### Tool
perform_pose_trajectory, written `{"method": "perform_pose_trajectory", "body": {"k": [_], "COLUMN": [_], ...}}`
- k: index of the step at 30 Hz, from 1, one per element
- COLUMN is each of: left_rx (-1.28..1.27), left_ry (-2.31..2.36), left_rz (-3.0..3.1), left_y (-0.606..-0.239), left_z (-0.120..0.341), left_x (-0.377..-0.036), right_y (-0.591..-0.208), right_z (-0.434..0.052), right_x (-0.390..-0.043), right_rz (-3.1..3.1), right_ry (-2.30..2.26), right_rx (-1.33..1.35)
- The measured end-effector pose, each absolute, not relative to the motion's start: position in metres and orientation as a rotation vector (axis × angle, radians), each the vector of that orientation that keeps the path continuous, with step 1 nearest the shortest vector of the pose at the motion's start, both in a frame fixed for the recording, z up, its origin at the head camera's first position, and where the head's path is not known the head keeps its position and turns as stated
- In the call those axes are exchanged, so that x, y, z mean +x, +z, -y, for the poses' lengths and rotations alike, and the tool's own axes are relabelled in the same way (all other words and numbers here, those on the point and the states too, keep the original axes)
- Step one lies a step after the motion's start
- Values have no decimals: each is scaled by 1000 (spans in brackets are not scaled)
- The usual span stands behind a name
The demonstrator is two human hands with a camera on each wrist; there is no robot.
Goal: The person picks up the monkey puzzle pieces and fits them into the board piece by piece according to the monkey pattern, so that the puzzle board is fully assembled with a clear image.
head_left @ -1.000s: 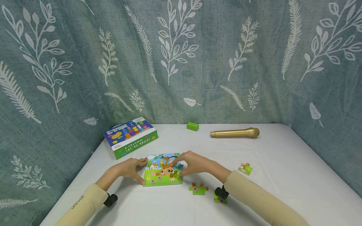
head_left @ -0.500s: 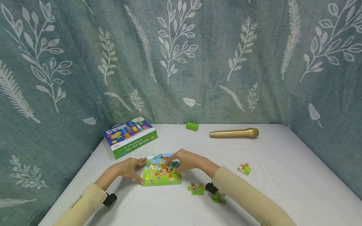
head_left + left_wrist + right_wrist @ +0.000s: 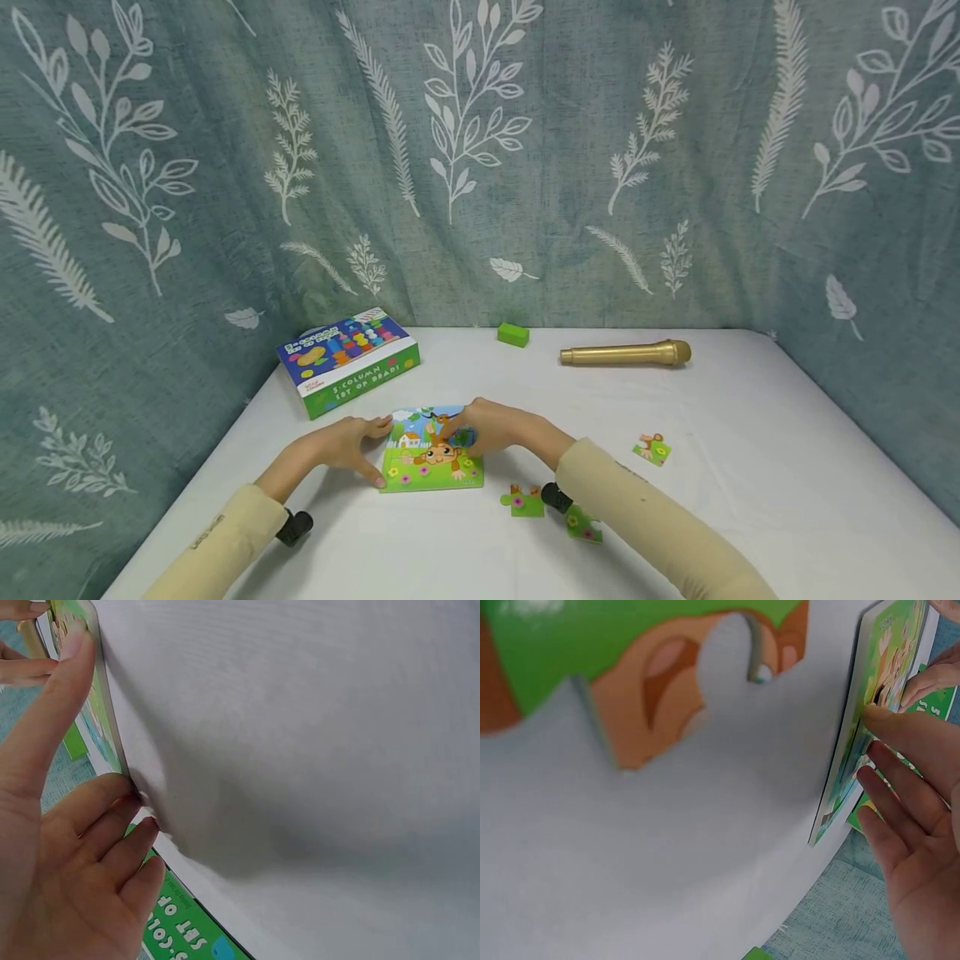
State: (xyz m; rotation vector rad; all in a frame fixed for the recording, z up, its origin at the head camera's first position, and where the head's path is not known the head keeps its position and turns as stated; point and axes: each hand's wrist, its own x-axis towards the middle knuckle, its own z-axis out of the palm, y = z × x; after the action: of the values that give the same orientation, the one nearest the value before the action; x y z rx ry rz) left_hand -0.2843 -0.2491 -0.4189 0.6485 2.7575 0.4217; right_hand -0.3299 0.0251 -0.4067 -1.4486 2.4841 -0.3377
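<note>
Lowest in the head view, two cream sleeves rise from the bottom edge, each with a small black device at the wrist; between them lies a bare stretch of the white counter; just right of centre, low in the frame, a loose green puzzle piece lies flat beside the right forearm, and a second green piece shows partly under that sleeve. A little higher, at centre, the monkey puzzle board lies flat on the counter; the left hand rests at its left edge, grip spread, fingers straight, thumb along the near side of the board and fingertips touching its far corner, as the left wrist view shows; the right hand lies over the upper right part of the board, grip flat and spread, fingers straight and pressing on the picture face, pinching nothing. To the right of the board, well apart from it, a third small piece lies alone on the white surface. Farther back, at centre left, a blue and green bead-set box sits at an angle; beyond it, near the back edge, a small green block stands at centre, and a gold microphone lies on its side to the right. Behind everything hangs a grey-green curtain printed with white leaves.
</note>
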Motion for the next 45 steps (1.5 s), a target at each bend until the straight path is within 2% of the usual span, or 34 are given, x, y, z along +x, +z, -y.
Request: {"method": "perform_pose_trajectory", "body": {"k": [23, 45], "left_rx": [623, 621], "left_ry": [370, 407], "left_rz": [-2758, -2733], "left_y": [-415, -414], "left_z": [246, 247], "left_x": [-290, -286], "right_y": [-403, -405], "right_z": [-34, -35], "right_x": [-343, -336], "right_rz": [-2385, -2433], "right_ry": [-194, -217], "right_rx": [-1526, -1537]}}
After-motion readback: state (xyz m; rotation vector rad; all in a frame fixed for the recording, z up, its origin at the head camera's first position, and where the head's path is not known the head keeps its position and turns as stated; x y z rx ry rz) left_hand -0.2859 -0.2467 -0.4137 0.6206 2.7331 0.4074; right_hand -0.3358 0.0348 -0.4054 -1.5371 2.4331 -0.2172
